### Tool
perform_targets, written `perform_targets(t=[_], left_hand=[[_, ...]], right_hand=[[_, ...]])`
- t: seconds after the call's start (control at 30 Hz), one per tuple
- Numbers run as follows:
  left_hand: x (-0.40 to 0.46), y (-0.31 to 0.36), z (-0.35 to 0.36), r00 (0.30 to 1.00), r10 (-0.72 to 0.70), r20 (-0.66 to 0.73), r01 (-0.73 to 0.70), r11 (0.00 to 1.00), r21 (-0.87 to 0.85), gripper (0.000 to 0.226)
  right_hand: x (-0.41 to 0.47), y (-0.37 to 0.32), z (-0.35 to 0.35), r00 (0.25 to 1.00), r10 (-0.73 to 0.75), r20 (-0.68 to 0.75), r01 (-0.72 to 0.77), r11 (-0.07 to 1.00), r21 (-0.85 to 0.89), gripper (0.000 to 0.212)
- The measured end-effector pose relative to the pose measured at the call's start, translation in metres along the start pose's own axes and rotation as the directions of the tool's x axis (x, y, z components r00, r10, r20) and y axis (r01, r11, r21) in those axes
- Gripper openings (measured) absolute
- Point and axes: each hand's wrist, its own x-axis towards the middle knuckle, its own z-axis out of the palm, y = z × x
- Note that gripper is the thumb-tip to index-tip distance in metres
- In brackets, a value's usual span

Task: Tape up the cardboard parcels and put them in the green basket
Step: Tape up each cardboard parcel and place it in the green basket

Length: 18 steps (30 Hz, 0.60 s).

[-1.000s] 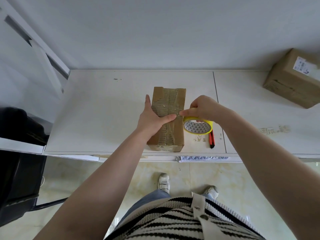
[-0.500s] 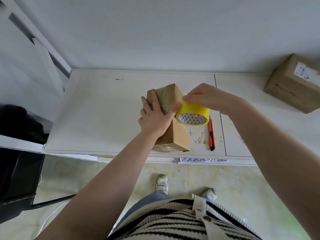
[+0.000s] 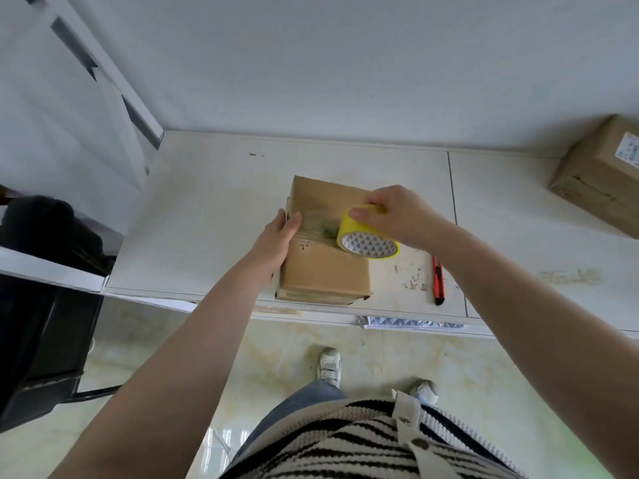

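**Holding tape to the parcel**

Lying flat on the white table [image 3: 214, 209] near its front edge, the cardboard parcel [image 3: 325, 267] is gripped at its left side by the left hand [image 3: 276, 242], thumb on top. The right hand [image 3: 397, 214] clamps the yellow tape roll [image 3: 366, 236], fingers curled over it, against the parcel's right top.

The second box [image 3: 601, 174] at the far right of the worktop [image 3: 214, 216] is cut off by the picture's edge, and its label is too small to read. The right hand [image 3: 397, 214] hides part of the tape roll [image 3: 366, 236], and the roll covers the parcel [image 3: 325, 250] corner. The left hand [image 3: 276, 243] fingers are hidden, perhaps behind the parcel's side.
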Motion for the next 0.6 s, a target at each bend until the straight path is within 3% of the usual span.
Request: perform_targets(t=[0.07,0.23,0.4,0.6], left_hand=[[-0.001,-0.002,0.003,0.998,-0.061,0.004,0.061,0.984,-0.166,0.065],[-0.003,-0.017,0.023,0.991,0.041,-0.125,-0.041,0.999,0.005,0.058],[0.0,-0.017,0.03,0.992,0.055,-0.115,-0.052,0.998,0.026,0.058],[0.003,-0.019,0.032,0.99,0.098,-0.104,-0.093,0.994,0.052,0.042]], right_hand=[[0.003,-0.01,0.009,0.999,0.005,-0.032,-0.006,0.999,-0.04,0.041],[0.01,-0.027,0.011,1.0,0.015,-0.011,-0.016,0.981,-0.194,0.053],[0.01,-0.011,-0.009,0.995,0.057,-0.078,-0.087,0.879,-0.468,0.056],[0.01,0.029,0.003,0.972,0.232,-0.048,-0.231,0.889,-0.394,0.06]])
